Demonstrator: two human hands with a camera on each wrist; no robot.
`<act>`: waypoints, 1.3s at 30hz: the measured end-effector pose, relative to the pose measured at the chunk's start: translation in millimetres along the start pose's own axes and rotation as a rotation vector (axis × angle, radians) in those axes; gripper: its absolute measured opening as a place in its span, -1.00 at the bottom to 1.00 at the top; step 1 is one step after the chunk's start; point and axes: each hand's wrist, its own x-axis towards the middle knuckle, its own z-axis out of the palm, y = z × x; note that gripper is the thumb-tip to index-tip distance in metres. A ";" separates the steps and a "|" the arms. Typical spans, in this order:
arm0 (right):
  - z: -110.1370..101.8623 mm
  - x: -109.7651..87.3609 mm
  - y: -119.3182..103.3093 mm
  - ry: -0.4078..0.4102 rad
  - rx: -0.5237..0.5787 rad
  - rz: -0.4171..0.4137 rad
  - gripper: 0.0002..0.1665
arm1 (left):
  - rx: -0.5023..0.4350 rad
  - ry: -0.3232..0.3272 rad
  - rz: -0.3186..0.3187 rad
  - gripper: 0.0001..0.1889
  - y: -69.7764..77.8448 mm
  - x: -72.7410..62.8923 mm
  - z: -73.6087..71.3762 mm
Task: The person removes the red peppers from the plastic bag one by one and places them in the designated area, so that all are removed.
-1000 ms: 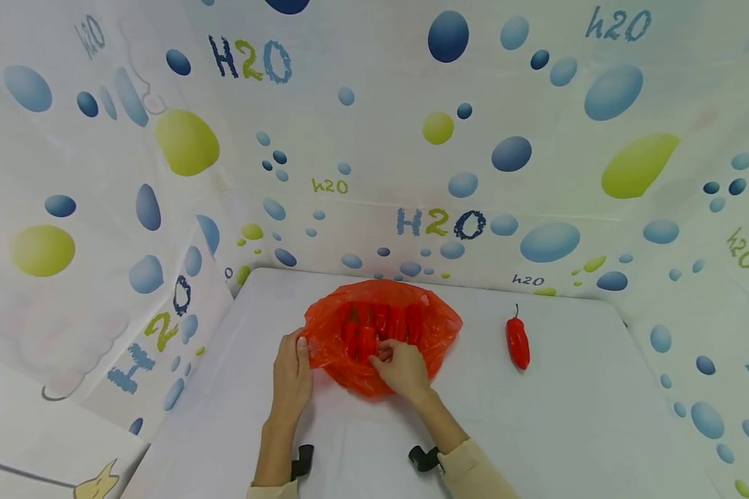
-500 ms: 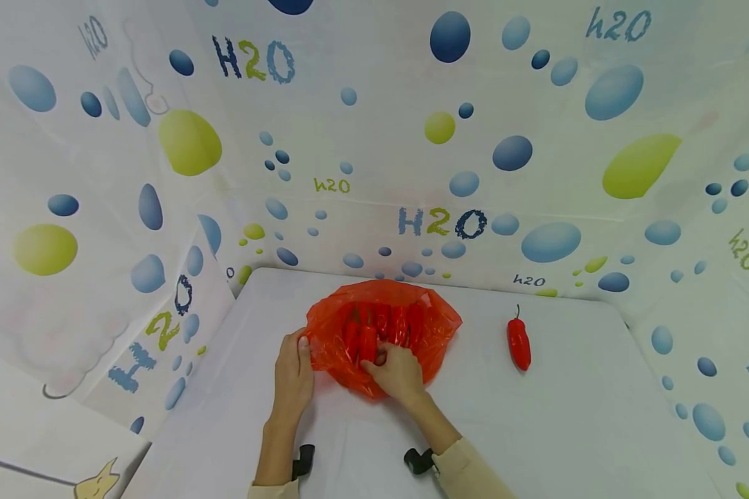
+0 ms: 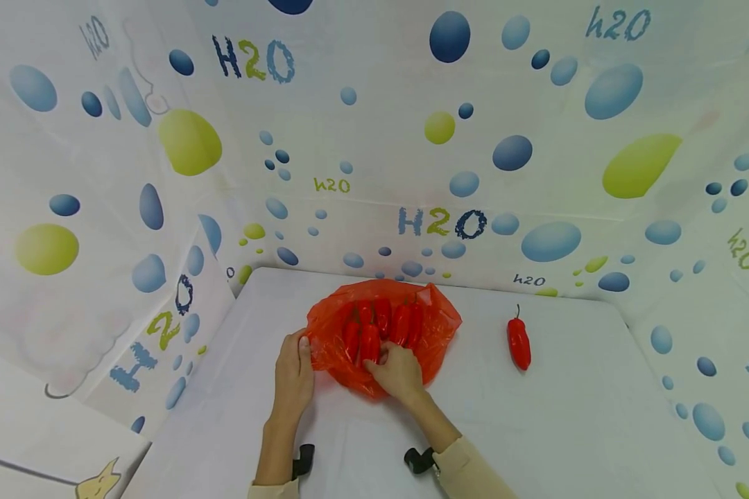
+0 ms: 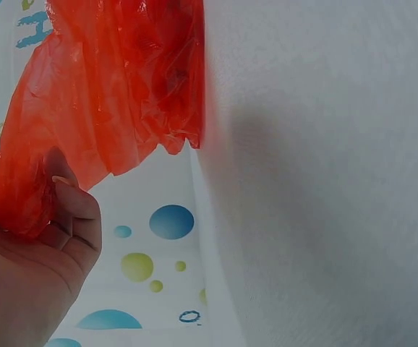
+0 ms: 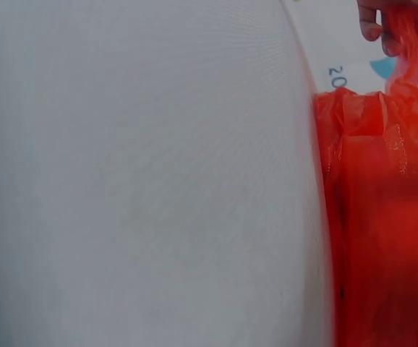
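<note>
A red plastic bag (image 3: 440, 339) lies open on the white table with several long red peppers (image 3: 383, 315) inside. My left hand (image 3: 295, 374) grips the bag's left rim; in the left wrist view, the bunched plastic sits between the thumb and curled fingers (image 4: 79, 210). Over the bag's near rim reaches my right hand (image 3: 399, 374), its thumb and fingers at the lower end of one red pepper (image 3: 369, 341), pinching it. Part of those fingers is hidden inside the bag. The right wrist view shows mostly the bag's side (image 5: 390, 217) and the tabletop.
A single red pepper (image 3: 519, 344) with a thin stem lies on the table (image 3: 574, 402) to the right of the bag. Behind the table and at both sides hangs a white curtain (image 3: 374, 138) printed with coloured drops and "H2O".
My right hand has shifted slightly left inside the bag. The peppers there have moved a little and show more plainly. My left hand keeps its hold on the rim.
</note>
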 end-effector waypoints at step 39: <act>-17.0 -3.0 -0.9 0.011 0.171 0.031 -0.52 | 0.013 -0.013 -0.025 -0.64 3.4 1.0 2.9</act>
